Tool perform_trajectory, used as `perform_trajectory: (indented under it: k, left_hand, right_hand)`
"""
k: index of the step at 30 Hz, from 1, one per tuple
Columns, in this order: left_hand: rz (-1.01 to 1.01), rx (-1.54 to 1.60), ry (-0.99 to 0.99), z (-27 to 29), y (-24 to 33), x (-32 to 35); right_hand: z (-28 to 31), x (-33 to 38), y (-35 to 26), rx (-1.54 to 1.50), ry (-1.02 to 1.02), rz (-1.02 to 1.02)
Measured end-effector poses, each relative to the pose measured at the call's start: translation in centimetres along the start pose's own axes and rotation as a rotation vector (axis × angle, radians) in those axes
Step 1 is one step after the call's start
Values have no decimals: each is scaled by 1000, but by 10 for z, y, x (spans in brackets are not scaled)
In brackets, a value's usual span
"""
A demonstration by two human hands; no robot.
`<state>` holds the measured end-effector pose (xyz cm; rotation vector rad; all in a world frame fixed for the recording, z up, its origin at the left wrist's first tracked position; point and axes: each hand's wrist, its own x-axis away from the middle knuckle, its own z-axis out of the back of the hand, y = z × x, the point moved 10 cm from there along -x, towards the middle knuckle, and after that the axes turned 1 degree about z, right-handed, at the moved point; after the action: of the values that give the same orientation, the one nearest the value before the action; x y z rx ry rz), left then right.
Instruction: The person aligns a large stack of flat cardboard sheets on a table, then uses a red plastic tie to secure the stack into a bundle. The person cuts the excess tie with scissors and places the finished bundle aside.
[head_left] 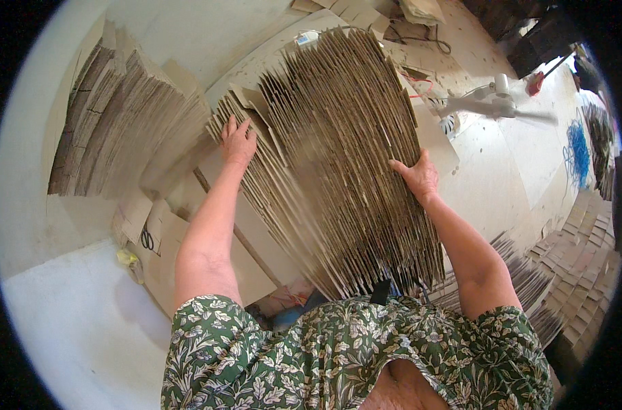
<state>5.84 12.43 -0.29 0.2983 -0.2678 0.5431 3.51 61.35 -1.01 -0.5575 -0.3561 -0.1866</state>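
Observation:
A thick row of brown cardboard sheets (345,143) stands on edge in front of me, its many thin edges facing up. My left hand (238,142) grips the left side of the row, its fingers bent over a looser group of sheets (270,184) that leans apart from the denser part. At the right side, my right hand (420,176) holds the outermost sheets, with its thumb over the edge and the other fingers partly hidden along the side. The row's near end reaches close to my body.
Tall cardboard stacks (113,123) lean by the left wall. Scissors (147,239) lie on cardboard at lower left. To the right are a white fan (492,102), a blue string bundle (576,154) and more stacked cardboard (584,263).

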Motion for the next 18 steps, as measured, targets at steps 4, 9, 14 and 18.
perform_trajectory:
  k: [4,9,14,18]
  left_hand:
    - [14,-57,27,9,36,10]
    - [51,-109,48,4,39,13]
    - [45,-44,2,2,25,11]
    - [-149,-144,14,9,74,10]
  right_hand:
    - [1,-3,6,16,34,17]
    - [0,-3,5,-2,12,25]
    - [3,1,-1,-21,6,23]
    - [3,-1,2,-20,-3,30]
